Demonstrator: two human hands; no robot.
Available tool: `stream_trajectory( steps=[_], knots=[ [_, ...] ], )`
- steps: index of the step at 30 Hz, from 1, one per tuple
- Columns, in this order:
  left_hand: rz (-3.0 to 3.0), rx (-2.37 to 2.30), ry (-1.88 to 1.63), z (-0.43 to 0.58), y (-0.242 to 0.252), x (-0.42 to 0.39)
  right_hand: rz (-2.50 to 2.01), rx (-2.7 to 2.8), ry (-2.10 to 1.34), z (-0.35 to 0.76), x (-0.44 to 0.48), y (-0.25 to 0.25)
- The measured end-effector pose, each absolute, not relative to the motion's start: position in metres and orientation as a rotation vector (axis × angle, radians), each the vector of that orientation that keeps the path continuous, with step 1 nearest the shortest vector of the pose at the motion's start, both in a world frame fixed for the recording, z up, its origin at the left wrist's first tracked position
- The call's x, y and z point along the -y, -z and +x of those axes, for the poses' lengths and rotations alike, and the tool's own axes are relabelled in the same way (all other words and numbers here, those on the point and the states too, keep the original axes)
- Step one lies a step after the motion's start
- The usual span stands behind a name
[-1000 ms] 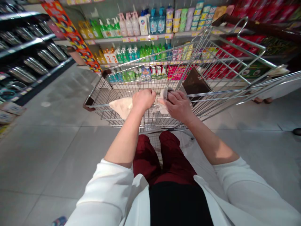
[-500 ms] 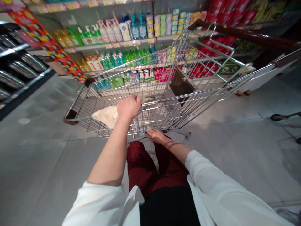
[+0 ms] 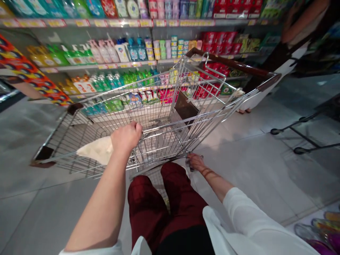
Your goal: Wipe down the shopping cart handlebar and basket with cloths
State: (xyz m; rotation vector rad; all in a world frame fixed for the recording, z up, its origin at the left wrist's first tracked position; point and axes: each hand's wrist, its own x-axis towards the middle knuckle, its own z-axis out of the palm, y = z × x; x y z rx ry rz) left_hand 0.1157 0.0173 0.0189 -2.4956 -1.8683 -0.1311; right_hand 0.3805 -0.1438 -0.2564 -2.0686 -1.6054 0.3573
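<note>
A metal wire shopping cart (image 3: 162,147) with a brown handle (image 3: 231,63) stands in front of me, turned sideways. My left hand (image 3: 126,137) is closed around its near top rail. A cream cloth (image 3: 95,150) lies over the rail beside and partly under that hand. Low by the near bottom corner of the cart, my right hand (image 3: 196,162) has its fingers curled at something small and greyish. Whether that is cart frame, a wheel or a separate thing I cannot make out. My knees are bent close to the cart's side.
Shelves (image 3: 106,65) of pump bottles, tubs and red packs line the far side. A person (image 3: 281,60) stands at the right beyond the handle. Another wheeled cart (image 3: 305,136) is at the right. An orange patterned strip (image 3: 32,72) slants at the left.
My right hand has moved right along the cart's lower edge. My left hand stays on the rail. The view has shifted, showing more of the upper shelf and the person at the right.
</note>
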Motion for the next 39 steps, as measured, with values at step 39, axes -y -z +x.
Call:
stream_trajectory(
  steps=[39],
  knots=[
    [-2.462, 1.854, 0.125, 0.114, -0.017, -0.014, -1.597, 0.709, 0.597, 0.422, 0.137, 0.033]
  ],
)
